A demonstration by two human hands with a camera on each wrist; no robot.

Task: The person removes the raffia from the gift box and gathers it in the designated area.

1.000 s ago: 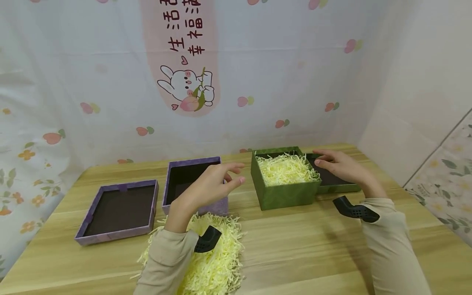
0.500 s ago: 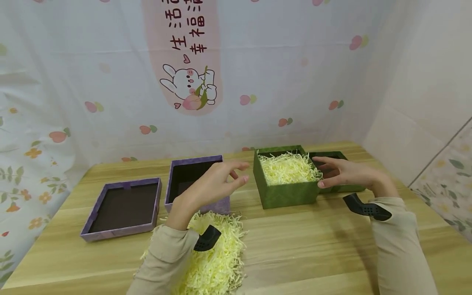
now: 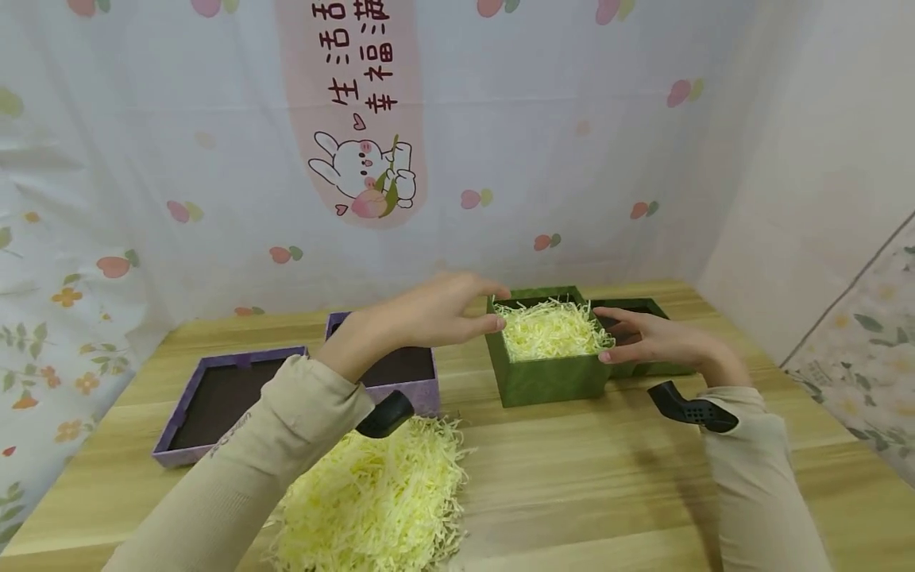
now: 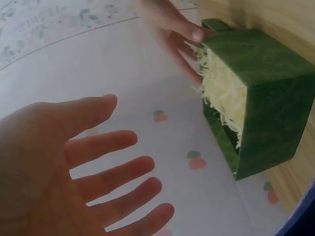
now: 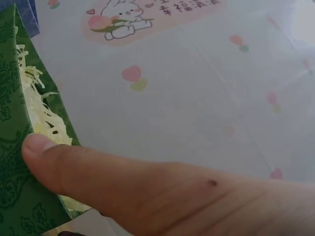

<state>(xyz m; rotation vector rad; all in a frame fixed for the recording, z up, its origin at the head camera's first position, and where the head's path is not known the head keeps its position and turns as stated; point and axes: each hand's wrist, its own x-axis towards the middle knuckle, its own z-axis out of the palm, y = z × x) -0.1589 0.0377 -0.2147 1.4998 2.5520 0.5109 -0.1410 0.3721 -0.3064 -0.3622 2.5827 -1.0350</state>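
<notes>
A green box [image 3: 546,380] filled with yellow shredded paper [image 3: 550,327] stands at the back middle of the wooden table [image 3: 608,477]. My left hand [image 3: 493,308] hovers at its left rim with the fingers spread and holds nothing; the left wrist view shows this hand [image 4: 123,162] just apart from the green box [image 4: 268,93]. My right hand [image 3: 616,335] lies against the box's right side, thumb at the near right corner. In the right wrist view the thumb [image 5: 74,167] presses flat on the box wall [image 5: 15,162].
A green lid [image 3: 646,308] lies behind my right hand. A purple box [image 3: 400,373] and its purple lid [image 3: 214,401] sit at the left. A loose pile of yellow shreds [image 3: 372,500] covers the table's near left. A curtain hangs close behind.
My left hand has moved up and right from over the purple box to the green box's left rim. My right hand has slid from the green lid to the box's right side.
</notes>
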